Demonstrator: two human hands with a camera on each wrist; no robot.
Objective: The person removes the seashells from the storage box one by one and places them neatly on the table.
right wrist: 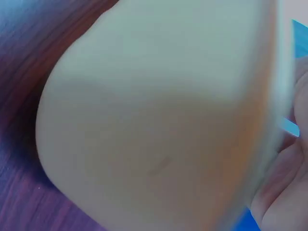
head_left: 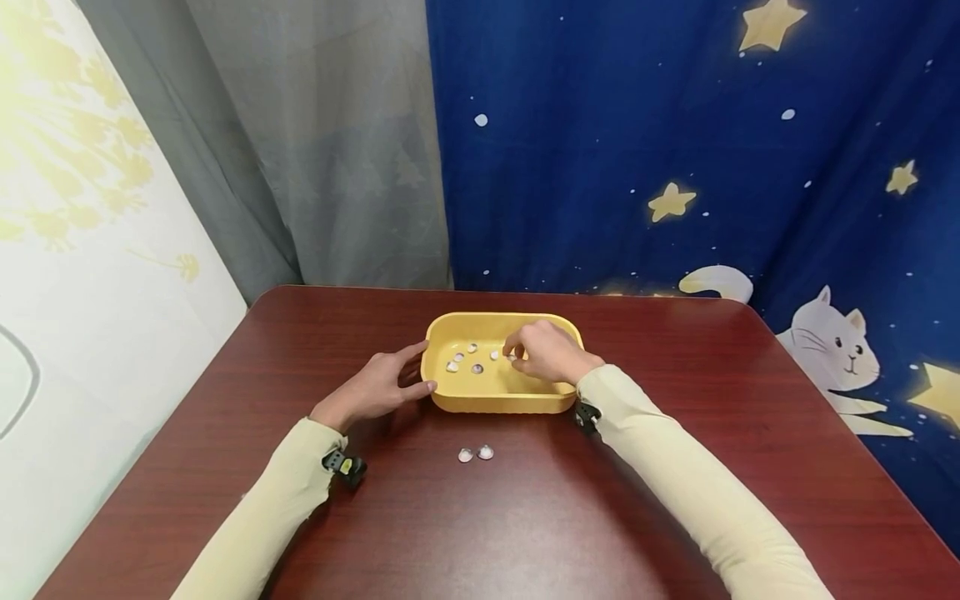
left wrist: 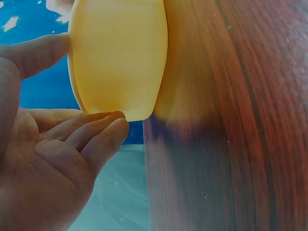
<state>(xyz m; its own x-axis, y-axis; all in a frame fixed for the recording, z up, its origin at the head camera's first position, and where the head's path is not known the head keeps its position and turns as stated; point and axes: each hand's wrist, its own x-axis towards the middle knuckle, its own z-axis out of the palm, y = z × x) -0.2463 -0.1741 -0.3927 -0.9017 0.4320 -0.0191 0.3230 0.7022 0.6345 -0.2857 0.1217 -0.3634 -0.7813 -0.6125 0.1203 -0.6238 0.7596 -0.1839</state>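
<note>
Yellow tray (head_left: 502,404) is set near the far edge of the desk (head_left: 682,358), about midway between its left and right edges. Several small pale pieces (head_left: 477,368) are scattered on the tray floor; two loose pieces (head_left: 486,452) are seen side by side on the desk, on the tray's near side, away from the far edge. The hands are held apart: the tray's left end is spanned by the left hand (head_left: 377,384), fingers and thumb extended against it, none curled round a piece. The right hand (head_left: 551,348) is lowered into the tray, fingers bent down beside a piece; whether it is pinched cannot be told, the right wrist view being mostly filled by the tray wall. Step in hand is judged as single pieces being handled in the tray while it is steadied. For the next move, a light fingertip pinch or release seems called for, with neighbouring pieces left undisturbed.
</note>
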